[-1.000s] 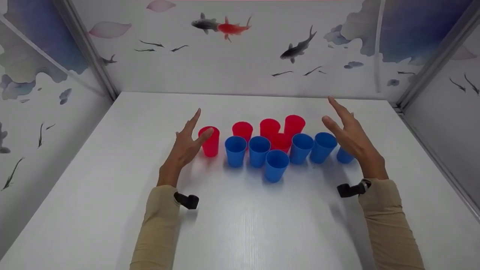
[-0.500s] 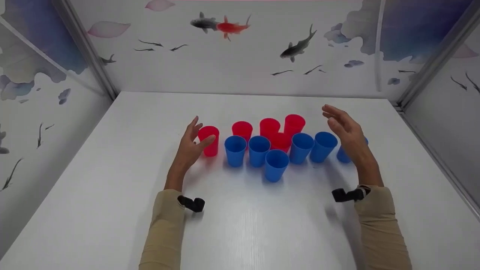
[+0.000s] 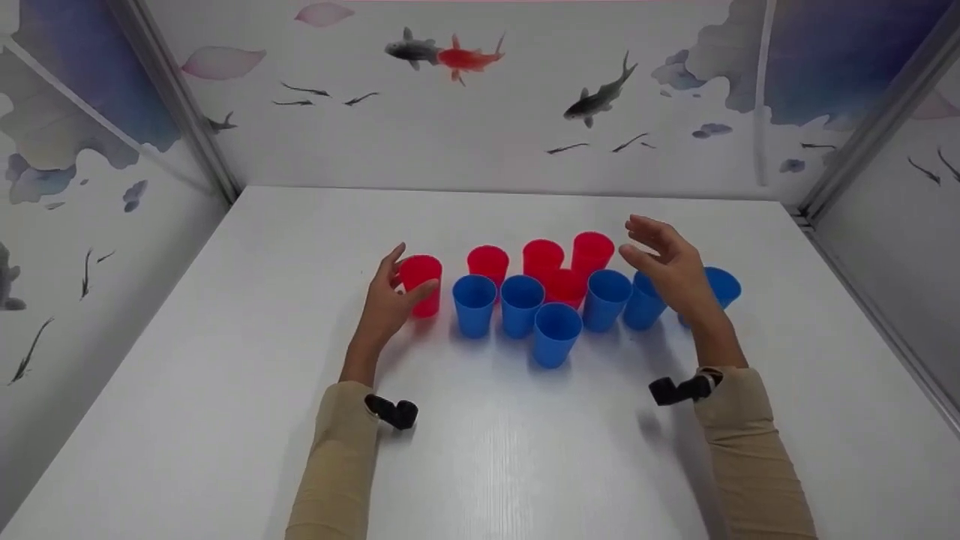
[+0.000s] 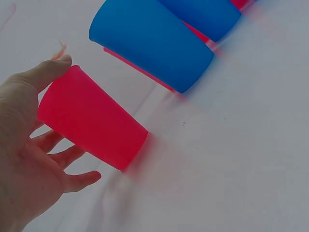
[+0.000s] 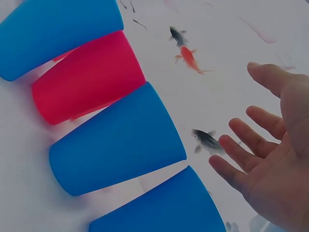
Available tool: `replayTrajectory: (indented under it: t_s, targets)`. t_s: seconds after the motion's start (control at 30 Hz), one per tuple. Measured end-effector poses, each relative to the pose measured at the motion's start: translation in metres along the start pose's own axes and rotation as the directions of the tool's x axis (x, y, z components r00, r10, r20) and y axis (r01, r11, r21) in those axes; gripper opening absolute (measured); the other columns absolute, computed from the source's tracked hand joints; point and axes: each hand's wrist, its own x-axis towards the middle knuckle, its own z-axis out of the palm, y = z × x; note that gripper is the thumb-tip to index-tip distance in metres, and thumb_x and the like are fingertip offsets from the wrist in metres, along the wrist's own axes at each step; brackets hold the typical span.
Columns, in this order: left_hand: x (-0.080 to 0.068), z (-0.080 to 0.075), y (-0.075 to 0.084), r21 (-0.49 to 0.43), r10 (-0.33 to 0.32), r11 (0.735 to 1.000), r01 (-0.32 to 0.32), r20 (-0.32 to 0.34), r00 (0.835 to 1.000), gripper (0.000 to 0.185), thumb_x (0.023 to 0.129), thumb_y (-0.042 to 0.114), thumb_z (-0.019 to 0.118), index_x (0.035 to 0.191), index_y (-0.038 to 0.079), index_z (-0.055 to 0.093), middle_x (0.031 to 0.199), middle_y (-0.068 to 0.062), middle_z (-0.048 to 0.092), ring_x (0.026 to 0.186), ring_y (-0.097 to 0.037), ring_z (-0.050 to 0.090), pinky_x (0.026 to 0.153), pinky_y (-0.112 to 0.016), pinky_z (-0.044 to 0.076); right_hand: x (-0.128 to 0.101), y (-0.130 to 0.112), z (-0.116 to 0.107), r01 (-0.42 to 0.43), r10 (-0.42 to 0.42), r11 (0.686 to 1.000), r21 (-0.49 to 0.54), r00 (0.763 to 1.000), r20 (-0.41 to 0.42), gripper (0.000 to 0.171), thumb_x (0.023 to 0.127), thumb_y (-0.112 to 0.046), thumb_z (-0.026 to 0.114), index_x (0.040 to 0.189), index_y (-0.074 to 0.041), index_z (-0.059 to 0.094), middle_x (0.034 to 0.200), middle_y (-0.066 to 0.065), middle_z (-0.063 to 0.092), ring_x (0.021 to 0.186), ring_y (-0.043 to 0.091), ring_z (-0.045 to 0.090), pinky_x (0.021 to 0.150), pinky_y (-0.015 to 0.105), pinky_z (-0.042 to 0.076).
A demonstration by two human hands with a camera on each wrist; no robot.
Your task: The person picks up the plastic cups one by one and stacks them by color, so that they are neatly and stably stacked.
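Smooth plastic tumblers, tapered and open-topped, cluster at mid-frame on the white table: red cups behind, blue cups in front. The left hand curls loosely around the leftmost red cup, thumb on its side, fingers not clamped. The right hand, fingers spread and relaxed, hovers over a blue cup right of centre, holding nothing.

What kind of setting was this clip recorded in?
Most likely a purpose-built tabletop recording booth, not a home or kitchen. A plain white table is boxed in by panels printed with ink-style fish, joined by metal corner posts, and it bears only red cups and blue cups.
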Motion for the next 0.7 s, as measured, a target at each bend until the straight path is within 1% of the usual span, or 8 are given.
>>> replayTrajectory:
  t_s: [0.13, 0.27, 0.33, 0.43, 0.53, 0.7]
  targets:
    - [0.001, 0.002, -0.003, -0.009, -0.003, 1.000, 0.003, 0.012, 1.000, 0.091, 0.083, 0.035, 0.081, 0.157, 0.026, 0.028, 0.161, -0.009, 0.035, 0.148, -0.032, 0.034, 0.111, -0.047, 0.047, 0.009, 0.001, 0.003, -0.051, 0.052, 0.998, -0.035, 0.998, 0.032, 0.073, 0.094, -0.049, 0.064, 0.155, -0.020, 0.036, 0.159, 0.004, 0.042, 0.147, 0.027, 0.040, 0.116, 0.044, 0.041]
    - [0.002, 0.002, -0.005, -0.018, -0.021, 1.000, 0.021, 0.018, 1.000, 0.086, 0.085, 0.035, 0.080, 0.154, 0.022, 0.031, 0.158, -0.007, 0.038, 0.147, -0.029, 0.035, 0.109, -0.046, 0.049, 0.023, 0.002, 0.002, -0.063, 0.071, 0.992, -0.105, 0.995, 0.069, 0.076, 0.093, -0.047, 0.066, 0.155, -0.016, 0.035, 0.160, 0.010, 0.039, 0.147, 0.032, 0.038, 0.118, 0.049, 0.039]
    - [0.002, 0.002, -0.005, -0.020, -0.031, 0.999, 0.031, 0.015, 0.999, 0.085, 0.085, 0.034, 0.080, 0.154, 0.021, 0.032, 0.157, -0.007, 0.039, 0.146, -0.029, 0.035, 0.108, -0.046, 0.049, 0.030, 0.003, 0.001, -0.071, 0.083, 0.988, -0.134, 0.992, 0.091, 0.077, 0.093, -0.046, 0.067, 0.155, -0.014, 0.034, 0.160, 0.014, 0.038, 0.148, 0.036, 0.036, 0.117, 0.053, 0.039]
    - [0.002, 0.002, -0.005, -0.021, -0.031, 0.999, 0.032, 0.015, 0.999, 0.085, 0.085, 0.034, 0.079, 0.154, 0.021, 0.031, 0.157, -0.006, 0.039, 0.146, -0.029, 0.035, 0.108, -0.047, 0.049, 0.039, 0.004, 0.001, -0.108, 0.128, 0.981, -0.160, 0.985, 0.119, 0.079, 0.092, -0.046, 0.069, 0.155, -0.016, 0.034, 0.160, 0.014, 0.036, 0.148, 0.038, 0.034, 0.114, 0.055, 0.041]
    - [0.002, 0.003, -0.006, -0.017, -0.037, 0.999, 0.038, 0.019, 0.999, 0.084, 0.085, 0.034, 0.079, 0.154, 0.022, 0.031, 0.157, -0.006, 0.039, 0.146, -0.028, 0.035, 0.108, -0.046, 0.050, 0.045, 0.005, 0.002, -0.149, 0.176, 0.972, -0.179, 0.974, 0.145, 0.082, 0.090, -0.047, 0.071, 0.156, -0.019, 0.033, 0.162, 0.013, 0.035, 0.149, 0.038, 0.034, 0.113, 0.055, 0.042]
    - [0.003, 0.003, -0.007, -0.023, -0.048, 0.999, 0.048, 0.028, 0.998, 0.086, 0.086, 0.034, 0.079, 0.155, 0.023, 0.029, 0.158, -0.005, 0.038, 0.147, -0.028, 0.034, 0.108, -0.046, 0.049, 0.054, 0.003, 0.005, -0.169, 0.207, 0.963, -0.209, 0.962, 0.180, 0.084, 0.089, -0.046, 0.073, 0.156, -0.016, 0.032, 0.161, 0.013, 0.036, 0.147, 0.038, 0.036, 0.112, 0.054, 0.043]
